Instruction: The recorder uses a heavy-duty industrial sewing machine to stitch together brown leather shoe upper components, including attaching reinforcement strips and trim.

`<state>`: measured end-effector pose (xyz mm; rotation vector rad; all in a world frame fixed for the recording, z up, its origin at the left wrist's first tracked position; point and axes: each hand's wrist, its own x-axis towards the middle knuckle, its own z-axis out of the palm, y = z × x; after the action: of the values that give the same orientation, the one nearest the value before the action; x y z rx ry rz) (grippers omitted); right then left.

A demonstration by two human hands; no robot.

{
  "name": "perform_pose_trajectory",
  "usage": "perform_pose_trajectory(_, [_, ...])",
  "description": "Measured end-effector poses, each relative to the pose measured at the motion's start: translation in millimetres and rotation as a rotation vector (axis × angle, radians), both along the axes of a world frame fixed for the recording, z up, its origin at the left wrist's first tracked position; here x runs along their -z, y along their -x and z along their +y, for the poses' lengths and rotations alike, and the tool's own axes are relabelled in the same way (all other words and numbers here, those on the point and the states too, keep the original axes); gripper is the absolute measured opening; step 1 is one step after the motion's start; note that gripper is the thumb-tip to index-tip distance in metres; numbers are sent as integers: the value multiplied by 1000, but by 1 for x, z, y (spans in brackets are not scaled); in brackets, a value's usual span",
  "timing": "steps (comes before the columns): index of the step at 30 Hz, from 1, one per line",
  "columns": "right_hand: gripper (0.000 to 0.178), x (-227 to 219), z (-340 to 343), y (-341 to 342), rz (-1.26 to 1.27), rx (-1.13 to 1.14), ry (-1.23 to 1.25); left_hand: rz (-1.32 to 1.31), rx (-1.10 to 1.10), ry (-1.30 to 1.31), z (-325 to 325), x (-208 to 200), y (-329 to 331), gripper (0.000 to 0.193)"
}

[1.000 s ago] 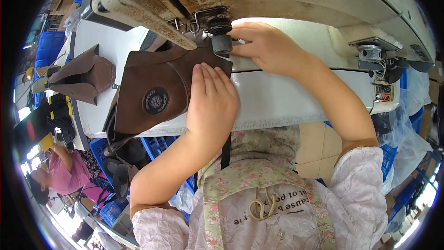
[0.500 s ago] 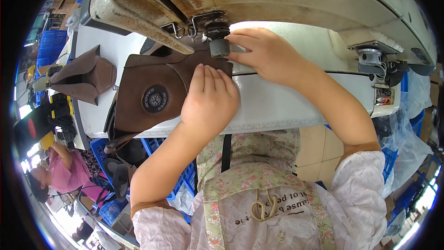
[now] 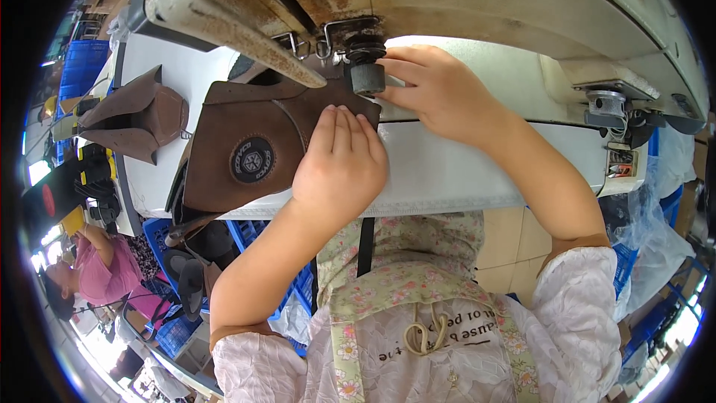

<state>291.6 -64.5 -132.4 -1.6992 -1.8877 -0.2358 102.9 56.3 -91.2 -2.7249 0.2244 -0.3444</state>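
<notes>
White tabletop of an industrial sewing station in a crowded workshop, blue crates below and another person seated off to the left. Left hand lies flat, fingers together and extended, pressing the brown leather piece with its round dark badge onto the tabletop just left of centre; right hand beyond it, fingers lightly curled at the dark cylindrical foot, gripping nothing that I can make out. Leather looks thick, stiff-but-pliable, light, not slippery — best steered by flat pressure near the seam edge; farther off, the worn cream sewing machine arm and a second folded brown piece.
</notes>
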Motion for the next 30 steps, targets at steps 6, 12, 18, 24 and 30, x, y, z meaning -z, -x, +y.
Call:
perform_pose_trajectory(6, [32,-1,1,3,-22,7,20,-3,-7,-13,1,0,0,27])
perform_pose_trajectory(12, [33,-1,3,4,-11,-9,19,-4,-5,-14,1,0,1,26])
perform_pose_trajectory(18, [36,-3,3,5,0,-21,46,17,-3,-24,1,-2,1,27])
perform_pose_trajectory(24, [38,-2,2,4,11,-12,60,38,17,-33,1,-5,0,27])
perform_pose_trajectory(30, [38,-4,0,5,-43,26,80,1,23,-36,1,-1,-1,28])
